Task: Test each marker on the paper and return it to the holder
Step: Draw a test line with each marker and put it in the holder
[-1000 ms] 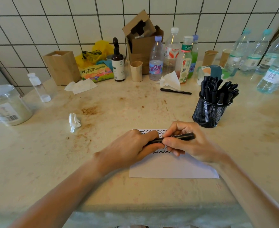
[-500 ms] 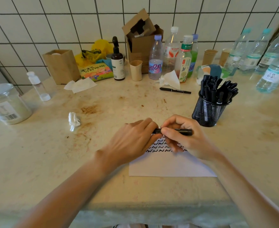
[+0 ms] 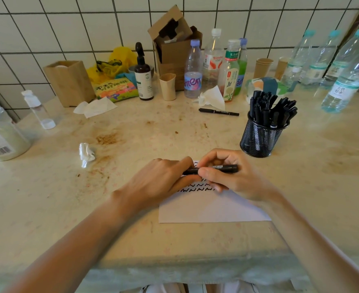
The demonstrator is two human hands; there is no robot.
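Both hands grip 1 marker [image 3: 211, 169] level just above the paper [image 3: 212, 208], left hand [image 3: 163, 182] pinching its left end, right hand [image 3: 227, 176] wrapped on the barrel, likely working the cap. The holder [image 3: 261, 136] stands behind-right of the paper, path open; 1 loose marker [image 3: 218, 112] lies behind it.

the left hand [image 3: 163, 180] covers the left end of the marker [image 3: 221, 168], so its tip or cap cannot be seen, and both hands hide the far part of the paper [image 3: 212, 208] and some of its squiggles. the jar [image 3: 3, 138] at far left is cut by the frame edge, and its label is too blurred to read.
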